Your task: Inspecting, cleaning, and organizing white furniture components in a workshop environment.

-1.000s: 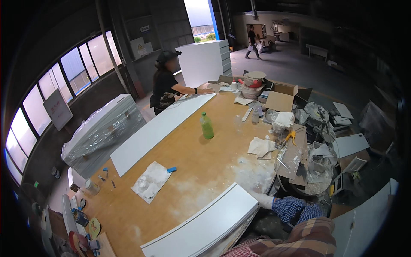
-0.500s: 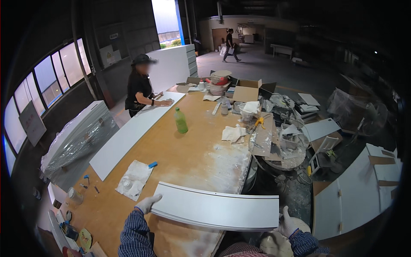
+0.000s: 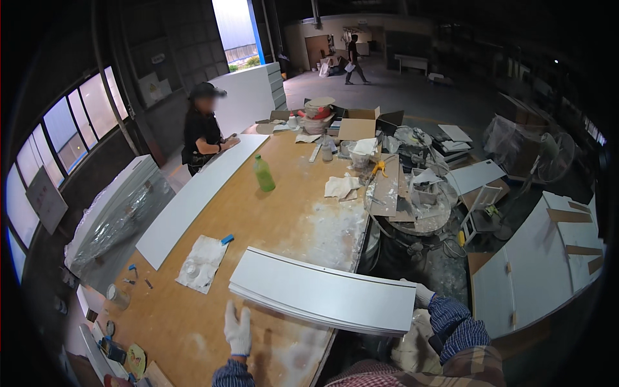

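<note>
Your stack of white panels sits at the near right corner of the bench, right end overhanging the bench's right edge. Long axis runs left-right across the bench, left end angled slightly away from you. Your right hand, gloved, is at the overhanging end; fingers are hidden behind the panel edge, so I can't tell the grip. Your left hand, white glove, is flat and spread with fingers extended, holding nothing, just short of the stack's near edge, over bare bench. Open bench runs left of the stack up to a crumpled plastic sheet, and beyond it toward a green bottle. A long white board lies along the left edge; another person stands at its far end with a hand on it. The right edge past the stack is crowded: a round drum with scraps, a cardboard box, rags. The bench surface is bare wood with white dust patches. White cabinets stand on the floor at your right. The room is a dim workshop with windows left.
</note>
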The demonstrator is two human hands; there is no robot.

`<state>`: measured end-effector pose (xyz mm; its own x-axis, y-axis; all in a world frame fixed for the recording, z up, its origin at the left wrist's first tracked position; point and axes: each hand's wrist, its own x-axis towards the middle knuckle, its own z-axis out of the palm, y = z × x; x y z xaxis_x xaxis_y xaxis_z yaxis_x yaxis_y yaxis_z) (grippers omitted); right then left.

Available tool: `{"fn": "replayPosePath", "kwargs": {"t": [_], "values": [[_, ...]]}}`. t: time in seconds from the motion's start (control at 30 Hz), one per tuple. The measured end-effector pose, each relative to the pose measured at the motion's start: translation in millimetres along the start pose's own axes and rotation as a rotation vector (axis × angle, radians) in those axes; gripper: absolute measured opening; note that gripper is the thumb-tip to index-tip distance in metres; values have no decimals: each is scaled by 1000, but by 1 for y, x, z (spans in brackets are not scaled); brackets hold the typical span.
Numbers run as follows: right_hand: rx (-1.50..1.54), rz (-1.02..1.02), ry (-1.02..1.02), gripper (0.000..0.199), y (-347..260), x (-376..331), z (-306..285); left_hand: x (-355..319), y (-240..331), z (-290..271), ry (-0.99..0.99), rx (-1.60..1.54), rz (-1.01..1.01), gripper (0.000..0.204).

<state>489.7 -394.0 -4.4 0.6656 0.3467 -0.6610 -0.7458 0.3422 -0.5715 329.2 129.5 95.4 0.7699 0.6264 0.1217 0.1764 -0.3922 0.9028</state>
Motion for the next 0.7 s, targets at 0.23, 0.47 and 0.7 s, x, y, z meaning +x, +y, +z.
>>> {"fn": "replayPosePath", "kwargs": {"t": [0.23, 0.47, 0.7], "values": [[-1080, -90, -66, 34, 44, -22, -59, -144, 0, 8, -596, -7, -253, 44], [-770, 333, -380, 38, 117, -51, 47, -229, -72, 6, -638, -312, -567, 45], [-1226, 224, -586, 55, 188, -43, 142, -249, -32, -34, -348, -606, -788, 55]]}}
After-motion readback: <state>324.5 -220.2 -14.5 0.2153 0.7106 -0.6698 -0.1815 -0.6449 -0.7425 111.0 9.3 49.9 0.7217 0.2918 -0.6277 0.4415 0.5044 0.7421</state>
